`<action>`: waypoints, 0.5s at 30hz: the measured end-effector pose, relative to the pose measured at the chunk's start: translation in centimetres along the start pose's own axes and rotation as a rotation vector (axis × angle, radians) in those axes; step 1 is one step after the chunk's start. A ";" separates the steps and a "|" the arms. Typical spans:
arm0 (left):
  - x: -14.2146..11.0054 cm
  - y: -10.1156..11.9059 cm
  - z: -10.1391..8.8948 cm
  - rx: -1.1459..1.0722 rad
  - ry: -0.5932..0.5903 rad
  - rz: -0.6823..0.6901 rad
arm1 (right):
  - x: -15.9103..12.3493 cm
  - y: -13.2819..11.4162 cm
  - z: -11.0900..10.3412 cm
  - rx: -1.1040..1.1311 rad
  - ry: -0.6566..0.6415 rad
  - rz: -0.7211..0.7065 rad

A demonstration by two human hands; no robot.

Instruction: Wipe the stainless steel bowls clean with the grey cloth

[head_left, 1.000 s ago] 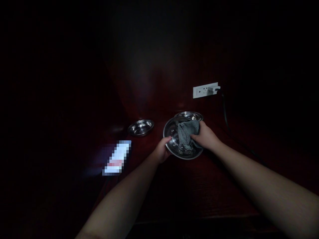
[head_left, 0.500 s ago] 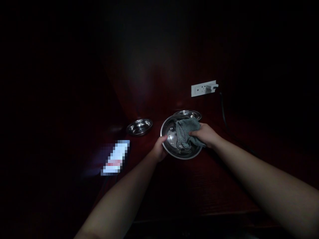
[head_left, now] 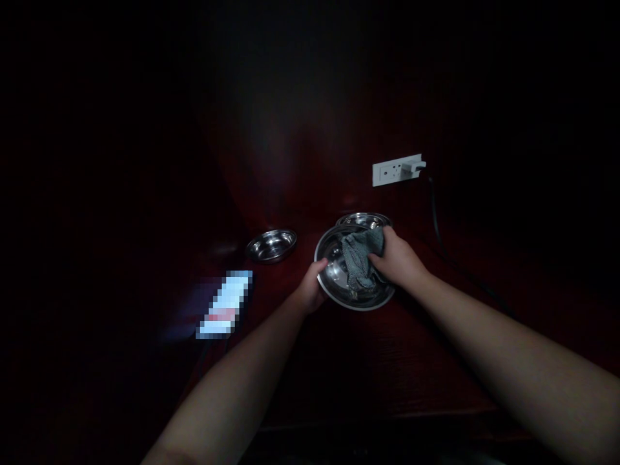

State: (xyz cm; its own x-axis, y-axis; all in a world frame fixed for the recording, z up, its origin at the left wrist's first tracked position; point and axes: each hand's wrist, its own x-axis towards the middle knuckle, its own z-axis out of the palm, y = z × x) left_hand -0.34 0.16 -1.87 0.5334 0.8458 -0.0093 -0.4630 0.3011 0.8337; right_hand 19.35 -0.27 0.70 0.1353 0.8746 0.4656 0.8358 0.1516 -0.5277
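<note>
A shiny metal bowl is tilted toward me above the dark red tabletop. My left hand grips its left rim, thumb over the edge and the other fingers hidden underneath. In my right hand is a grey-green cloth, bunched and pressed against the inside of the bowl at its right side. Some of the right fingers are hidden behind the cloth. Just behind the held bowl lies another metal bowl, partly covered by it. A third shallow metal bowl rests to the left.
A lit, pixelated screen lies on the left of the tabletop. On the back wall is a white socket plate with a plug in it. A dark cable runs down to the right. The surroundings are very dark.
My right hand has turned and shifted slightly, and the cloth is bunched more tightly inside the bowl. The left hand still holds the rim, with the bowl moved marginally right.
</note>
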 end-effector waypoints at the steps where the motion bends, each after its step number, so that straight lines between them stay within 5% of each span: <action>1: 0.0 0.0 -0.1 0.002 0.003 0.004 | 0.0 0.0 0.0 0.009 0.003 -0.001; 6: 0.0 -0.1 -0.4 0.008 -0.016 0.007 | 0.4 0.5 0.4 0.303 -0.003 0.070; 10: 0.0 -0.2 -0.5 0.001 -0.042 0.023 | 0.6 0.8 0.7 0.702 -0.192 0.259; 15: 0.0 -0.4 -0.7 -0.011 -0.074 0.039 | 0.6 1.0 0.8 0.704 -0.211 0.314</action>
State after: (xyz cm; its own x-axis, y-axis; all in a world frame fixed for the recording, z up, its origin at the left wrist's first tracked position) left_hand -0.65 0.40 -2.61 0.5658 0.8220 0.0642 -0.4915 0.2738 0.8267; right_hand 19.84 0.79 -0.15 0.1463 0.9827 0.1132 0.2332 0.0769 -0.9694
